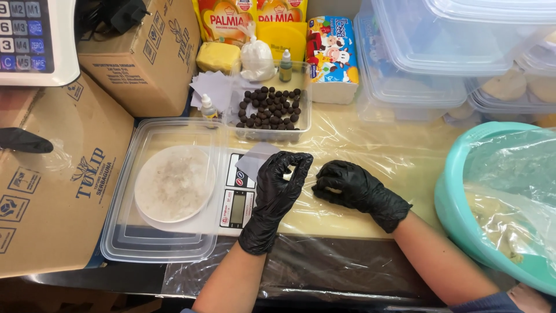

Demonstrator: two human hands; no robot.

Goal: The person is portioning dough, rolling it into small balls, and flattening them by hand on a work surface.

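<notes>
2 black-gloved hands work near the desk's front edge, the left hand [277, 186] pinching a small dough piece, the right hand [346, 186] curled around another, while dark balls [269, 108] fill the clear tray [306, 119] behind and more dough waits in the teal basin [449, 208].

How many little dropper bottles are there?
2. One little dropper bottle stands behind the tray of dark balls; the other stands left of that tray, by the scale. More may be hidden.
</notes>
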